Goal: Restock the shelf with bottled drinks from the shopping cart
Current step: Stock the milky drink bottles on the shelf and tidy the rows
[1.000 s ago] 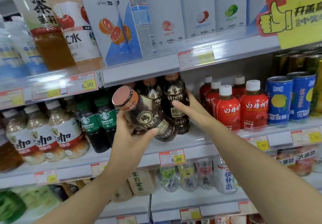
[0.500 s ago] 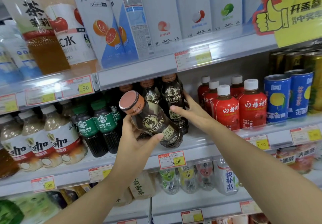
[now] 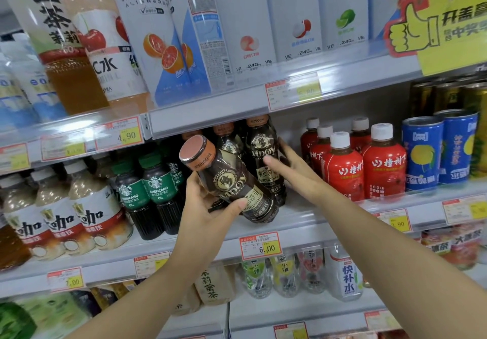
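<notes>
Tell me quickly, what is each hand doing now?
Left hand: closed on the tilted coffee bottle.
Right hand: open, touching the standing coffee bottle.

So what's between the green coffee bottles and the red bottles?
In the head view, dark brown coffee bottles stand between the green-label bottles and red bottles; both hands are there too.

A shop's drinks aisle, as we read it from the tiered pale metal shelves [image 3: 303, 222] packed with ranked bottled and canned drinks: red-labelled white-capped bottles [image 3: 383, 170], blue cylindrical cans [image 3: 421, 154], green-labelled dark coffee bottles [image 3: 158, 193]. We also note white-and-yellow printed price tags [image 3: 261, 246] clipped along each shelf edge, and a yellow thumbs-up promotional sign [image 3: 432, 25]
</notes>
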`<state>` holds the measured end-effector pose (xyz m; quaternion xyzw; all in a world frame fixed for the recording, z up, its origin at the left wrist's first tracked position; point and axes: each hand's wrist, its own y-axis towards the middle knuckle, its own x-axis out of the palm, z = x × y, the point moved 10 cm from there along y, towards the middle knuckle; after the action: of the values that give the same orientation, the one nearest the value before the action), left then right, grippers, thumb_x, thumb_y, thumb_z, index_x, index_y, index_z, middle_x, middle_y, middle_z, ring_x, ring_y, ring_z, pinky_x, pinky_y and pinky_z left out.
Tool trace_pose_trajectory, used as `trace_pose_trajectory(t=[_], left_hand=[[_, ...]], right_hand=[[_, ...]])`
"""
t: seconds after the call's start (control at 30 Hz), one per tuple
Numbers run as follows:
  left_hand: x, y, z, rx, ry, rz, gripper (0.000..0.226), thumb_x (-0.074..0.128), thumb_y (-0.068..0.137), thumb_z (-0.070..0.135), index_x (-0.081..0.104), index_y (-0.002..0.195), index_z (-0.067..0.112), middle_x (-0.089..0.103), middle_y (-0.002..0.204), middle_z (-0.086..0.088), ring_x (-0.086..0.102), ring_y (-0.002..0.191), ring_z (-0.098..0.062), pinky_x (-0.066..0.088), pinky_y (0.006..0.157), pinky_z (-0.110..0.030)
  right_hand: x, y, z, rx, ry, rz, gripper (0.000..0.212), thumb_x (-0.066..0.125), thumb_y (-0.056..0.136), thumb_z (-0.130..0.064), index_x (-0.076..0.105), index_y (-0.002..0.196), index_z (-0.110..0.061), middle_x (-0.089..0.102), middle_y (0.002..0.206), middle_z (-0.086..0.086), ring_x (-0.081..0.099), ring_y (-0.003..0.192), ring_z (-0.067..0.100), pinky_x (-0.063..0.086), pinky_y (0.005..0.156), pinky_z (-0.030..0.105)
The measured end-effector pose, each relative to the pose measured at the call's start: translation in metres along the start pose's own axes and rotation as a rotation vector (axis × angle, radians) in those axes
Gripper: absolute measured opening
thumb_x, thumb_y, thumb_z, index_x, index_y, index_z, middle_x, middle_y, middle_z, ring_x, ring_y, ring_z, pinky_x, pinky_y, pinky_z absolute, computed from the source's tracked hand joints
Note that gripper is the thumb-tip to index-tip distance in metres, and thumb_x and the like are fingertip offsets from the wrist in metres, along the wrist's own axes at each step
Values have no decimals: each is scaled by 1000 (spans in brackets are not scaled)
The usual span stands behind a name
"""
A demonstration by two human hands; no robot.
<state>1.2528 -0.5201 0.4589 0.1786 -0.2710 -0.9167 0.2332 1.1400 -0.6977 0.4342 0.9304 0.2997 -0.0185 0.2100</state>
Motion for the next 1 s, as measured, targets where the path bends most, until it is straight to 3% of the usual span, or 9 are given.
trace_pose_trajectory(t=[0.1,0.17,0.3,0.47,0.6,0.73,0.87,0.93,1.0], left_hand=[[-3,0,-3,-11,6,11,63,76,75,12,43,120,41,65,110,17,62,105,-3,52,79,-15],[-5,0,-4,-18,7,32,61,76,75,12,44,117,41,65,108,18,63,103,-2,52,79,-14],[-7,3,-6,-29,2,52,58,77,72,17,46,113,42,66,107,16,64,102,-3,51,76,-11],[-6,5,0,-12,-27,31,58,75,60,29,48,111,39,68,105,15,65,99,-3,50,74,-11],[-7,7,1,-3,-21,17,58,74,61,25,47,112,33,69,103,16,65,98,-2,50,73,-10],[-9,8,0,-10,6,20,59,75,58,34,48,110,43,67,106,16,64,101,-3,50,77,-12],[-9,10,3,-3,42,17,58,79,63,33,47,108,52,66,109,17,63,104,-2,50,83,-25],[-6,8,3,13,70,-6,64,80,71,22,45,115,51,64,111,19,62,106,-2,48,88,-30],[0,5,6,38,88,-38,68,78,74,14,42,118,52,62,112,25,61,105,1,50,86,-24]], right_hand=[[-18,11,8,69,141,157,85,42,74,-78,16,145,-40,26,149,-21,26,133,-1,21,104,26],[-24,22,14,139,220,230,80,36,80,-74,16,147,-33,23,154,-6,21,141,16,19,105,32],[-9,50,14,164,238,166,99,39,59,-90,28,142,-38,40,146,-5,35,136,19,21,113,42],[0,70,24,119,286,85,87,40,57,-94,40,132,-50,52,137,-10,46,127,17,27,111,51],[1,70,23,96,280,60,85,37,59,-93,38,133,-50,52,137,-9,46,127,17,27,111,50],[3,68,22,112,273,40,89,35,57,-94,37,134,-49,50,139,-8,45,128,18,27,111,50],[3,58,20,158,287,36,95,37,56,-94,42,135,-41,52,138,-2,46,127,19,28,112,47],[-4,47,8,114,302,133,86,32,71,-85,34,141,-35,40,146,-3,35,130,10,24,111,36],[-19,23,-9,3,348,256,73,32,85,-70,26,145,-30,30,151,-5,27,131,3,23,101,23]])
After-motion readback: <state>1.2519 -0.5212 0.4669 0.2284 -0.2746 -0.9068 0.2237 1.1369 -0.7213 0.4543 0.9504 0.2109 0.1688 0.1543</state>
